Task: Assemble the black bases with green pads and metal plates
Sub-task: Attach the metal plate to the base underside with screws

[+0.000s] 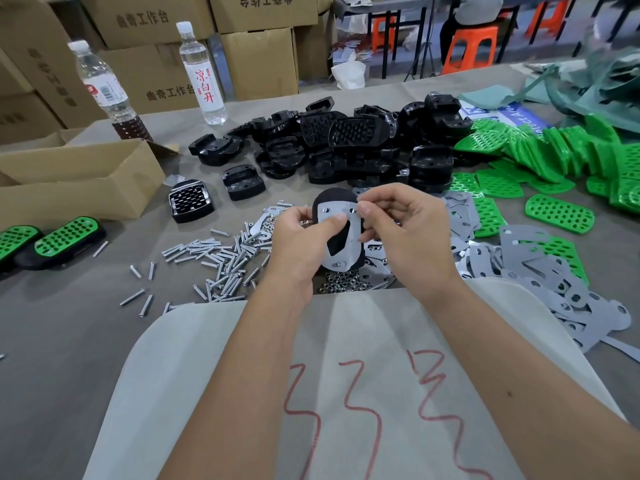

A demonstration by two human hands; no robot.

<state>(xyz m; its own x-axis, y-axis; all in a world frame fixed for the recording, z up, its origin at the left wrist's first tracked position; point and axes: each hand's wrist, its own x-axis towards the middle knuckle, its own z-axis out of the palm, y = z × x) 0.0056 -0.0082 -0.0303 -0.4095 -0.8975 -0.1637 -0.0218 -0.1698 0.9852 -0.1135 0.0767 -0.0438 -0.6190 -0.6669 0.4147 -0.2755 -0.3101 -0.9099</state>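
One black base (pixel 335 199), faced with one flat metal plate (pixel 337 237), is held above the table (pixel 69 323). Left hand (pixel 298 240) grips its side, thumb on the plate; right hand (pixel 398 223) pinches something tiny, unidentifiable, at the top edge. Two bottles (pixel 202 71) stand behind; two finished green-padded pieces (pixel 65 237) lie left, one cut off.

Upright black base (pixel 334 199) behind metal plate (pixel 341 233)

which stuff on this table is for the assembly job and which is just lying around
For the job: black bases, green pads, metal plates, screws, nuts.
Lying about: water bottles, open box, green bags.
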